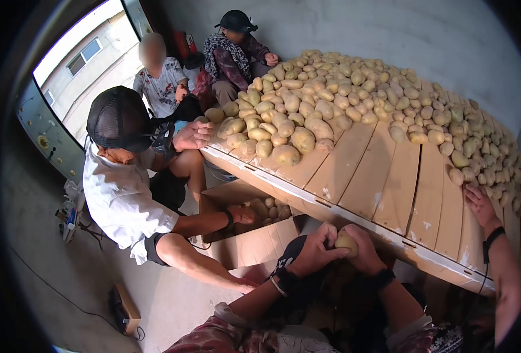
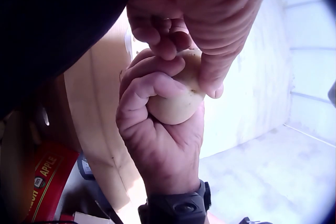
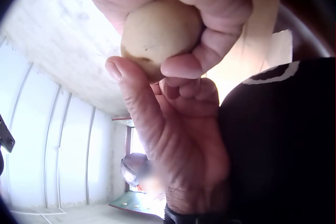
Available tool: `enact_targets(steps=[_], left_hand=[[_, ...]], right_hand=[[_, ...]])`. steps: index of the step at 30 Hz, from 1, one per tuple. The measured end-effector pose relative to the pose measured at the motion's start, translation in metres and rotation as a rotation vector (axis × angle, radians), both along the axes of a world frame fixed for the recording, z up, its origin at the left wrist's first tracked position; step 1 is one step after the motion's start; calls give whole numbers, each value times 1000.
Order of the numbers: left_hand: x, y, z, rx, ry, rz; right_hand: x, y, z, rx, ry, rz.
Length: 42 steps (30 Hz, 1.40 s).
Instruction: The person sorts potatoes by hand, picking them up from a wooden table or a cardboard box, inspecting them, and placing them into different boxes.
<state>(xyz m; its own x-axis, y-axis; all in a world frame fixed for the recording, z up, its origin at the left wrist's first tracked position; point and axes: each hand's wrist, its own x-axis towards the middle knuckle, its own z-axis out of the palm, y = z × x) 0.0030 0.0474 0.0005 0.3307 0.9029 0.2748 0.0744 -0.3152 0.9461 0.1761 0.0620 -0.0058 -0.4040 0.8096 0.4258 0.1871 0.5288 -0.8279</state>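
A pale yellow potato (image 1: 347, 242) is between both my hands, just in front of the wooden platform. My right hand (image 1: 364, 250) grips it; the right wrist view shows those fingers curled round the potato (image 3: 163, 29). My left hand (image 1: 318, 252) is at its other side, thumb (image 3: 137, 95) against the skin beside a small dark hollow. The other left fingers are curled in close to the potato (image 2: 176, 106) in the left wrist view. Part of the potato is hidden by the hands.
Many potatoes (image 1: 296, 106) are heaped on the slatted platform (image 1: 384, 176). At left, a person in white (image 1: 119, 182) reaches into a cardboard box (image 1: 243, 247) holding potatoes. Two people sit behind. Another person's hand (image 1: 481, 206) rests near the pile at right.
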Motion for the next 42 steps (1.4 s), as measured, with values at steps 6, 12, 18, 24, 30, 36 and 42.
enact_targets(steps=[6, 12, 18, 24, 30, 36, 42], left_hand=[[-1, -2, 9, 13, 70, 22], [0, -1, 4, -36, 51, 4], [-1, 0, 5, -50, 35, 1], [4, 0, 5, -15, -61, 34], [7, -4, -5, -16, -85, 65], [12, -10, 18, 12, -19, 186], [12, -8, 5, 34, -75, 176]], right_hand=[[-1, -1, -2, -97, 14, -5], [-2, -3, -1, -124, 53, -8], [-5, -3, -5, -507, 300, 9], [-4, -5, 6, -358, 185, -8], [1, -1, -1, -17, 18, -34], [-4, -1, -1, 9, 31, -111], [-6, 4, -21, -276, 186, -120]])
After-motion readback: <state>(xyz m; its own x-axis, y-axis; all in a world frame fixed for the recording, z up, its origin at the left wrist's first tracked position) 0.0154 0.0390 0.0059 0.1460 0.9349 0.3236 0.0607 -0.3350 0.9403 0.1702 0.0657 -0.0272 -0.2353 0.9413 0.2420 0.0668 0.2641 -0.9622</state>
